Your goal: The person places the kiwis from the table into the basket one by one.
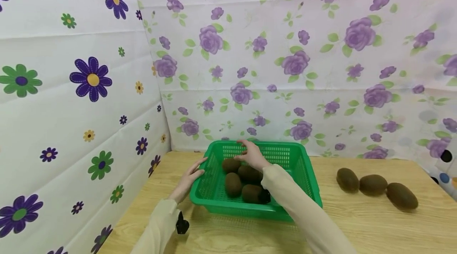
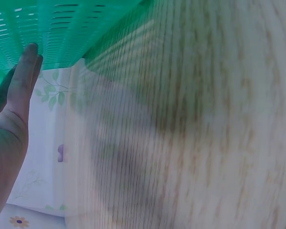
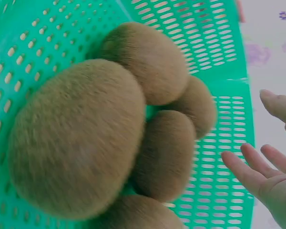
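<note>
The left hand [image 1: 187, 180] rests with fairly straight fingers against the near side wall of the green basket [image 1: 221, 205], steadying rather than gripping it; the basket stands just to that hand's right, on the counter [image 1: 385, 230]. The right hand [image 1: 252, 154] is above the basket's interior, empty, thumb and fingers spread apart; the kiwis in the basket [image 1: 233, 185] lie below it and towards the wearer, the farthest one just beside its fingertips, though contact is hard to tell. Three more kiwis [image 1: 373, 185] lie in a row on the counter, well to the right of the right hand.

The step in hand looks like handling fruit inside the basket; it calls for light left-hand pressure so that the basket does not slide, and for rounded right-hand fingers cupping one kiwi's sides, since a hard squeeze could bruise it and a nudge could roll its neighbours.
</note>
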### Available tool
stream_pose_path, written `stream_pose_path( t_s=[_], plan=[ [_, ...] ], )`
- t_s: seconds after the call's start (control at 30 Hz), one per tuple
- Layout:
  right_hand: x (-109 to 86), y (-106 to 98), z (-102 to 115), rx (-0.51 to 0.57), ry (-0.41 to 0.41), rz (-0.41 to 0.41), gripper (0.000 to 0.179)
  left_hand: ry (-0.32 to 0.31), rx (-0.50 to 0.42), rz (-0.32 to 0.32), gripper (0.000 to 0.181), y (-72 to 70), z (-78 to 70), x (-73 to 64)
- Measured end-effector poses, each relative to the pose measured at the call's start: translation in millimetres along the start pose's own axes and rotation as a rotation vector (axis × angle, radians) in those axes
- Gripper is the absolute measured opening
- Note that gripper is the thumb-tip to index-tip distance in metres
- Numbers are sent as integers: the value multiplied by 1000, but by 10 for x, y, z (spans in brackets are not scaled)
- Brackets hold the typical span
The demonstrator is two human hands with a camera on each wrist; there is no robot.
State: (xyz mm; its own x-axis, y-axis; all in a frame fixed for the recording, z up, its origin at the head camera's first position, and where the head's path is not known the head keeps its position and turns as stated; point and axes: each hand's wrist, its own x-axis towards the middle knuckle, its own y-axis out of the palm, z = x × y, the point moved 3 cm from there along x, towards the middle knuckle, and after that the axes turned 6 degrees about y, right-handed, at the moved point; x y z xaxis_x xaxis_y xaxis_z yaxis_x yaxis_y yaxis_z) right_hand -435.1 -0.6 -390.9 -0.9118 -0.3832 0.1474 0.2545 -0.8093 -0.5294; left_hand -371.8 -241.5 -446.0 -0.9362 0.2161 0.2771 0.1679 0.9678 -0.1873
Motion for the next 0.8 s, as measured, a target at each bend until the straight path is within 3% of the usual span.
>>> stream_pose_path(
  t_s=[0.23, 0.47, 0.6, 0.8],
  plan=[
    [-201, -338, 203, 77, -50, -7, 66, -17, -10, 1, 45, -4, 1, -14],
    [-577, -712, 392, 188, -73, -21, 69, -31, -32, 13, 46, 3, -13, -12],
    [-730, -907, 355, 240, -93, -51, 73, -27, -15, -11, 45, 14, -30, -23],
    [-841, -1129, 117, 326, -246, -143, 71, -28, -7, -12, 45, 13, -37, -21]
  ],
)
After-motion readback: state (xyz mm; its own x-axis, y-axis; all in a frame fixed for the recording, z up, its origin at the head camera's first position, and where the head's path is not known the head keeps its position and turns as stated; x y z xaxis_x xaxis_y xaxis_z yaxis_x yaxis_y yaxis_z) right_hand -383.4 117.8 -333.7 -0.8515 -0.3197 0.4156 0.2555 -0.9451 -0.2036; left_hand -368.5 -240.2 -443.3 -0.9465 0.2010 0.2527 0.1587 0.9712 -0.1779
